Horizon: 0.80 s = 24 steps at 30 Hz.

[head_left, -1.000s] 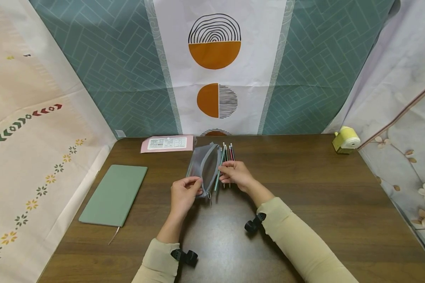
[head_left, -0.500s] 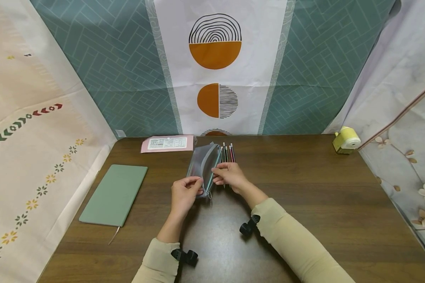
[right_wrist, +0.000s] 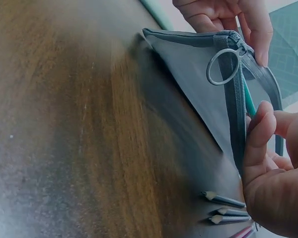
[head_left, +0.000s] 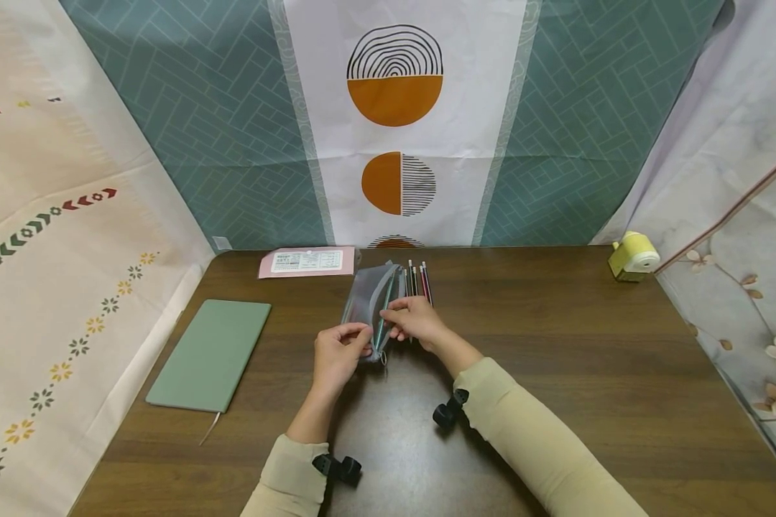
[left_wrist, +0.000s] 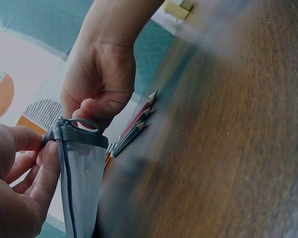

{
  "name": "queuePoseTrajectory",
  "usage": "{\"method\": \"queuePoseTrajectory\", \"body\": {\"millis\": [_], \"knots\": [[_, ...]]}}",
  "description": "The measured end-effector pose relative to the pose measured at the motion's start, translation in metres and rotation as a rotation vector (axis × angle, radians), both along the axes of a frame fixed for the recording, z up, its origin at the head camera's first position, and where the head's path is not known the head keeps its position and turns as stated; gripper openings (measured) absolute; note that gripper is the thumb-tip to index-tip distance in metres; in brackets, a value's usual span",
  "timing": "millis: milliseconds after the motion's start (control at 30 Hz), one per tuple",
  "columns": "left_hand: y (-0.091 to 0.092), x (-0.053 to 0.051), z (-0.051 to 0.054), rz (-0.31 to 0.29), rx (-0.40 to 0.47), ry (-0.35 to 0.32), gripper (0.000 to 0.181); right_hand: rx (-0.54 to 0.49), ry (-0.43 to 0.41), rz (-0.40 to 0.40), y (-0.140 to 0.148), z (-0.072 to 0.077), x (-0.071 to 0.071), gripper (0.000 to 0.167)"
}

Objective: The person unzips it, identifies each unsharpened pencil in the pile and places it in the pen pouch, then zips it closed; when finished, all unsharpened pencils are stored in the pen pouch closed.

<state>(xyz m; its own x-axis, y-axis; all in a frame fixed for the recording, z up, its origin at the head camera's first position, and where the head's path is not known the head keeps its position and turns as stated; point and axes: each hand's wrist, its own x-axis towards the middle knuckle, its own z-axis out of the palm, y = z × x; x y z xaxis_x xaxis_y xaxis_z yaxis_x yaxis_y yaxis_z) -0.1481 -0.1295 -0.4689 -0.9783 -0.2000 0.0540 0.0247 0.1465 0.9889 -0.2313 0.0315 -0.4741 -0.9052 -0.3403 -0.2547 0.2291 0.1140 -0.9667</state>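
Note:
A grey zip pencil pouch (head_left: 358, 294) stands with its mouth open near the table's middle. My left hand (head_left: 338, 355) pinches the left edge of that mouth between thumb and fingers. At the opening, my right hand (head_left: 420, 322) holds a teal pencil (right_wrist: 249, 99), which slants down inside the pouch; its lower part is hidden in the right wrist view. The zip's ring pull (right_wrist: 223, 67) hangs at the near end. Just right of the pouch lie several dark and red pencils (left_wrist: 131, 134), partly under my right hand in the head view.
A green notebook (head_left: 210, 355) with a ribbon lies at the left. Behind the pouch, at the table's back edge, is a pink packet (head_left: 307, 263) with a white label. A small yellow-green object (head_left: 634, 256) with a round pale front stands at the back right.
My right hand has moved left with the teal pencil, from beside the pouch into its mouth. My left hand keeps its pinch on the edge.

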Motion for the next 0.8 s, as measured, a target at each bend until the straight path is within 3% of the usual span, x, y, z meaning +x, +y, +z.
{"method": "queuePoseTrajectory", "body": {"millis": [267,300,500,533,800], "knots": [[0.001,0.001,0.002,-0.005,0.01,0.002,0.013,0.025,0.022,0.02,-0.001,0.0,-0.001,0.031],[0.001,0.003,0.007,-0.006,0.01,-0.001,0.013,0.024,0.027,0.022,-0.001,0.0,-0.001,0.031],[0.0,0.003,0.004,-0.001,0.006,-0.012,0.013,0.002,0.012,0.026,0.001,0.0,0.0,0.029],[-0.001,0.001,-0.001,0.002,0.006,-0.005,0.013,-0.006,0.003,0.025,0.001,0.0,0.0,0.03],[-0.003,0.001,-0.002,0.024,0.004,-0.008,0.013,-0.064,-0.002,-0.008,0.01,-0.002,0.0,0.032]]}}
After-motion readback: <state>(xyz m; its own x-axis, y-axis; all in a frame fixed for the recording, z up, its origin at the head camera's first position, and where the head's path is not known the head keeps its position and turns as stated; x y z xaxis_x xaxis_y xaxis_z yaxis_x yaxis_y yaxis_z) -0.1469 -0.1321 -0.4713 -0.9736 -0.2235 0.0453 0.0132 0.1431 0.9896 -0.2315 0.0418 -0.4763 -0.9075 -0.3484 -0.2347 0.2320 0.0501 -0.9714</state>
